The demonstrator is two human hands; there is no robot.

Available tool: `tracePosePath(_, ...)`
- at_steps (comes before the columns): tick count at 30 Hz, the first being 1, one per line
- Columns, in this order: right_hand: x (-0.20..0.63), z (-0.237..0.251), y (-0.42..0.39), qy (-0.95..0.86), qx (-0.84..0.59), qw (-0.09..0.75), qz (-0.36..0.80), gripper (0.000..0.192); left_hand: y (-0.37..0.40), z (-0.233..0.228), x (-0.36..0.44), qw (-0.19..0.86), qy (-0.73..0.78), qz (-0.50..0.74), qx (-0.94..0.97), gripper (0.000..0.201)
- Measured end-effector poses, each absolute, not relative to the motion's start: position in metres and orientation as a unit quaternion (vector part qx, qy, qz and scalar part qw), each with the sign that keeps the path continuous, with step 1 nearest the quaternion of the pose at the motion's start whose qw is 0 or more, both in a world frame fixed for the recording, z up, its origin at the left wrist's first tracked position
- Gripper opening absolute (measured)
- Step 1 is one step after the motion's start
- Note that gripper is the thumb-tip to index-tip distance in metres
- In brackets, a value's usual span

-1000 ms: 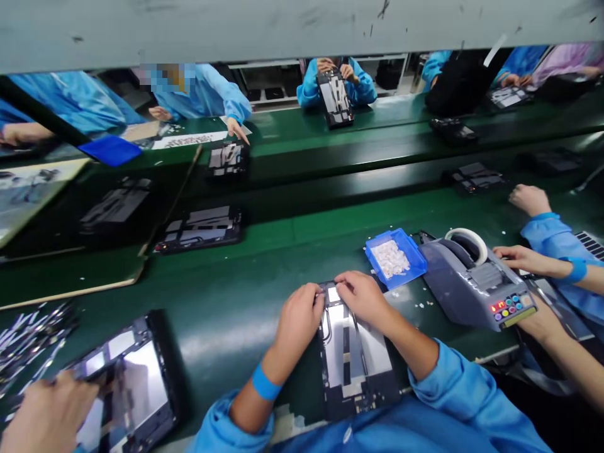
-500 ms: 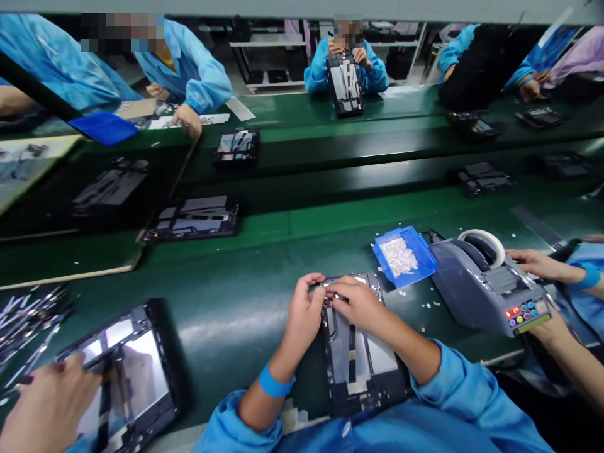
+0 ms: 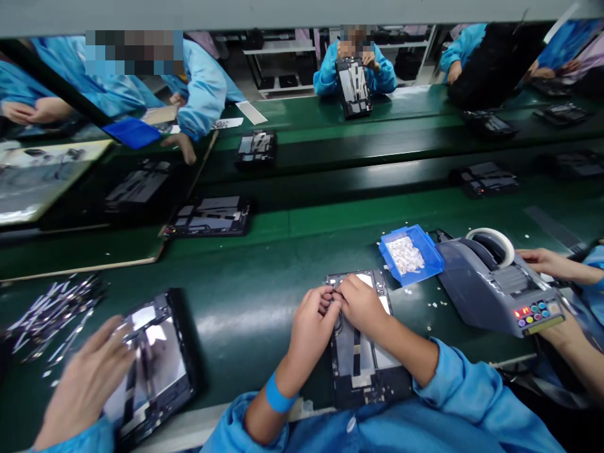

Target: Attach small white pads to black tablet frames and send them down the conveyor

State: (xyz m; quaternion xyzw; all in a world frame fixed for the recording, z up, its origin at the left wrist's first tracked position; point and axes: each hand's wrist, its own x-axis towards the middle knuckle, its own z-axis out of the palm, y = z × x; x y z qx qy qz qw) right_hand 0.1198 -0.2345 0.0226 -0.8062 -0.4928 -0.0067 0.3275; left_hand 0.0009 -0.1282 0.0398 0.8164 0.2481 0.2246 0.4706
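Note:
An opened tablet [image 3: 346,358] with dark bands and pale panels lies in front of me on the green bench. Over its far left corner my left hand [image 3: 312,321], above a blue wristband [image 3: 279,393], is closed with the fingertips pinched. My right hand [image 3: 362,305] meets it there, fingers bent and pinched together too. Whatever sits between the fingertips is too small and too hidden to name. Both wrists rest close to the tablet's surface.
A blue bin [image 3: 413,255] of small white pieces stands beyond the tablet, beside a grey tape dispenser [image 3: 491,283]. At left, a co-worker's hand [image 3: 89,371] is over another opened tablet [image 3: 163,352], near a pile of metal strips [image 3: 59,311]. More tablets lie on the line beyond.
The view has shifted a little, so things at left sit further right. My fingers stay at the same tablet corner, bent slightly more. The co-worker's hand at left has shifted over their tablet.

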Motion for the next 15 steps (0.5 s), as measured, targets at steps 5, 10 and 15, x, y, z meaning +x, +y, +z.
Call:
tracePosePath(5, 0.113, 0.024, -0.238, -0.551, -0.766, 0.33, -0.014, 0.027, -0.122, 0.033, 0.008, 0.538, 0.272, 0.238, 0.762, 0.025)
tracePosePath(10, 0.116, 0.026, -0.237, -0.519, -0.757, 0.397, 0.01, 0.026, -0.112, 0.024, 0.012, 0.619, 0.292, 0.241, 0.688, 0.016)
tracePosePath(15, 0.122, 0.029, -0.232, -0.48, -0.764, 0.429, 0.049, 0.015, -0.11, 0.02, 0.016, 0.647, 0.291, 0.247, 0.66, 0.019)
